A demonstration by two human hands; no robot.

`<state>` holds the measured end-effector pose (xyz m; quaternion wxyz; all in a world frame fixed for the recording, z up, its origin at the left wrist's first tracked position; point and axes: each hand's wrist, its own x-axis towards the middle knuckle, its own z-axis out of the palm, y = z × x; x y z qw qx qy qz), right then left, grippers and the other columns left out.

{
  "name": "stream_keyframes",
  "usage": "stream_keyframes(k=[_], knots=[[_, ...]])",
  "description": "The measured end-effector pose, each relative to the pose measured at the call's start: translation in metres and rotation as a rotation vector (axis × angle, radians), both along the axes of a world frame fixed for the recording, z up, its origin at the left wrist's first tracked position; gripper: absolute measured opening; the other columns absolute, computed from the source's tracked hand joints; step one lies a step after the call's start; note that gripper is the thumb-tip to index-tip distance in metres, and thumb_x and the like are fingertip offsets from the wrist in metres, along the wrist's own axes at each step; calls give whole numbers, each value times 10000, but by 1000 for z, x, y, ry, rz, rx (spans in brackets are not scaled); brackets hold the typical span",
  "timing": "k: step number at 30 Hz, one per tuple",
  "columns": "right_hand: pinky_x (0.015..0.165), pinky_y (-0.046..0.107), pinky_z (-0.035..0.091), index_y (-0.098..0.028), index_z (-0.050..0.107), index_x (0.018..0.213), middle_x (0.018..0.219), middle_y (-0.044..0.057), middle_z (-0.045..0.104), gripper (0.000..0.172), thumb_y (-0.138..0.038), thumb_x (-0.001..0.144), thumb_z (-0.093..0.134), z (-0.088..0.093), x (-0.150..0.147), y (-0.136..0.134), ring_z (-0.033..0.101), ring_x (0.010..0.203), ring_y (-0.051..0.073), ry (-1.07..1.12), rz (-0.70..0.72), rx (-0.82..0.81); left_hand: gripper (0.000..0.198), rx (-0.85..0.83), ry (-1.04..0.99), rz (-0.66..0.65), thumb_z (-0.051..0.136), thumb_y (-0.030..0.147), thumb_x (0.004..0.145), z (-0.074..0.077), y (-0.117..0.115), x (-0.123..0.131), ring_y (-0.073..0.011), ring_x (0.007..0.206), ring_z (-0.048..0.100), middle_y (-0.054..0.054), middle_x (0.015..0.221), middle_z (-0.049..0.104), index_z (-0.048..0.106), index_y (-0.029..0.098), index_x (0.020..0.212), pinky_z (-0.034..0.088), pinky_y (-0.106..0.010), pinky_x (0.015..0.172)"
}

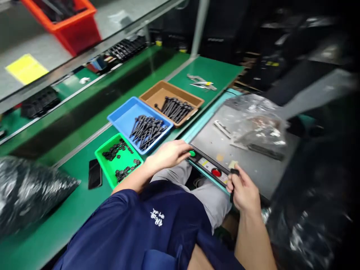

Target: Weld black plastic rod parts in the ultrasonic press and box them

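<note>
My left hand (171, 153) reaches over the near edge of the machine with its fingers stretched out, the tips at the green button (192, 153) on a black control strip (206, 164). Whether they press it, I cannot tell. A red button (216, 172) sits farther right on the same strip. Just past the strip's right end, my right hand (246, 189) is closed around a small dark part (234, 172), mostly covered by the fingers. Behind the strip lies a grey metal surface (208, 131) carrying a clear plastic bag (255, 123).
On the green bench stand a green tray (102, 157) of small black pieces, a blue tray (118, 112) and a brown tray (152, 93) of black rods. Pliers (201, 81), a phone (95, 174) and a dark plastic bag (30, 191) lie there too. A red bin (75, 35) sits above.
</note>
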<state>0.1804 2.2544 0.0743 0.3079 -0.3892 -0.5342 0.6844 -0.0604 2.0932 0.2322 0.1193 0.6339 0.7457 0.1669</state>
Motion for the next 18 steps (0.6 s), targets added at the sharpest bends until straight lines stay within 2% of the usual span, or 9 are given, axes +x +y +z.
stream_keyframes(k=[2,3,5,7,8,10,13,15,18], knots=[[388,190,327,-229,572,1364,730,-27,557,693,-521,769,774,-8,0,-17,404,462,67,8,84,-123,255,-80,101,271,458,249,963,17,-44,-22,-214,965,656,-92,1030,697,689,197,1060,510,-309,866],[392,189,328,-237,583,1358,755,-16,572,690,-534,766,775,-10,-1,-23,407,478,68,-8,134,-159,242,-157,145,409,465,217,943,20,-67,-30,-219,942,660,-89,1003,704,699,198,1000,511,-312,848],[409,206,362,-227,619,1317,791,8,605,683,-564,745,780,-13,-4,-31,434,511,84,-37,250,-203,216,-351,202,675,492,182,901,14,-112,-41,-242,932,667,-94,961,715,707,194,912,510,-321,830],[422,224,383,-201,656,1254,793,22,620,667,-582,722,786,-15,-7,-33,451,526,97,-53,361,-228,154,-555,161,853,592,191,835,-5,-148,-46,-270,949,668,-105,971,722,716,191,926,514,-329,825],[425,226,385,-191,667,1232,785,22,619,660,-584,716,788,-17,-8,-33,451,528,99,-57,404,-238,194,-603,95,896,658,216,795,-17,-160,-48,-275,948,668,-102,993,727,719,198,978,518,-331,830],[427,223,375,-178,671,1218,779,20,613,657,-585,717,787,-23,-11,-32,441,526,96,-65,450,-252,311,-545,1,898,696,244,773,-43,-177,-51,-257,947,666,-101,1081,715,714,205,1081,517,-327,867],[420,214,343,-163,664,1225,777,14,594,677,-594,716,782,-34,-12,-35,424,521,89,-75,462,-273,289,-453,-29,829,674,275,785,-71,-184,-57,-244,914,664,-107,1055,693,738,184,1051,515,-322,871],[415,211,321,-158,664,1226,773,11,580,682,-598,716,775,-41,-13,-40,417,517,86,-66,444,-279,250,-442,-23,792,675,295,774,-78,-184,-63,-248,879,666,-104,1004,689,756,176,978,517,-320,833],[415,216,315,-158,663,1225,763,8,573,675,-589,717,768,-47,-14,-49,414,510,88,-43,410,-281,240,-432,-34,791,702,335,745,-77,-184,-76,-247,837,666,-90,969,696,766,185,921,511,-320,791]])
